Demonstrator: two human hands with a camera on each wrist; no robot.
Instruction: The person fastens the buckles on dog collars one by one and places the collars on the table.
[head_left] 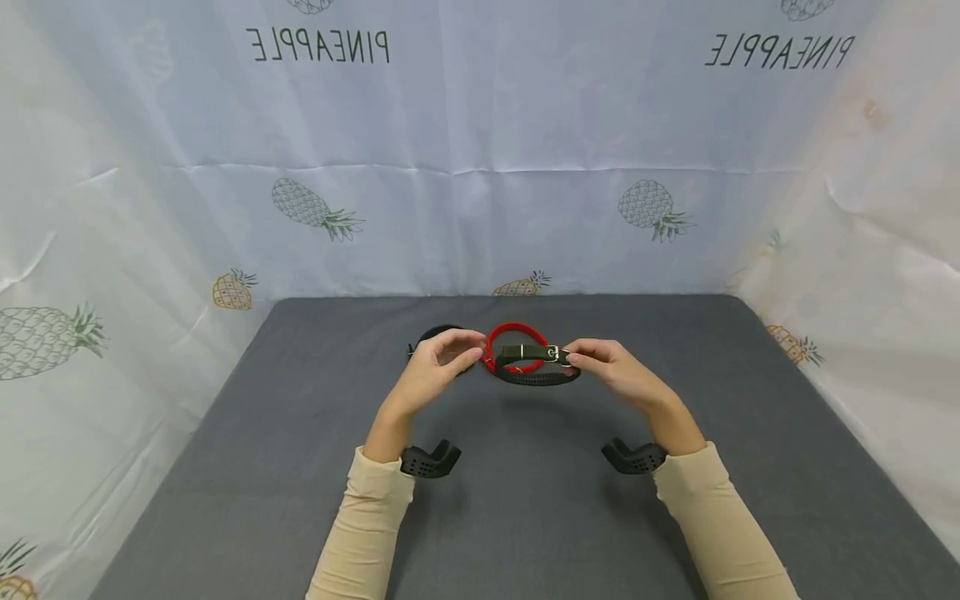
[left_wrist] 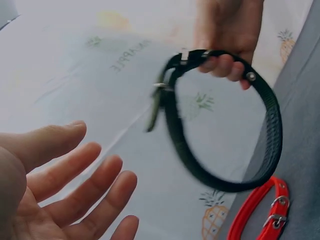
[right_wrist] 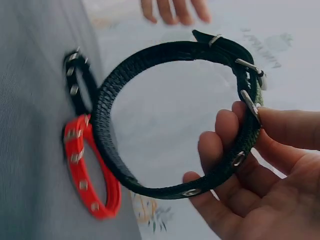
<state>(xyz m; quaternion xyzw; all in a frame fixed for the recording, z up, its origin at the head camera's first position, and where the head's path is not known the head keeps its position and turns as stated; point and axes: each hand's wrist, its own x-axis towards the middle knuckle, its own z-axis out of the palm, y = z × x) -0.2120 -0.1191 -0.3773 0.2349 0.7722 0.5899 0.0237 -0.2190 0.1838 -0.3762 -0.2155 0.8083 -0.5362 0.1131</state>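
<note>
A dark green collar (right_wrist: 112, 162), buckled into a loop with metal rings and rivets, hangs above the table. My right hand (head_left: 611, 367) pinches it beside the buckle, fingers curled round the band in the right wrist view (right_wrist: 270, 175). My left hand (head_left: 435, 367) holds nothing; its fingers are spread and relaxed, apart from the collar, in the left wrist view (left_wrist: 75, 190). Behind the green collar lies a red collar (head_left: 513, 327), buckled in a loop. A black collar (right_wrist: 75, 82) lies beside it, partly hidden by my left hand in the head view.
The grey table (head_left: 517, 517) spreads beneath both arms. White cloth printed with pineapples (head_left: 465, 233) hangs behind the table's far edge and along both sides. Each wrist carries a black camera mount (head_left: 431, 460).
</note>
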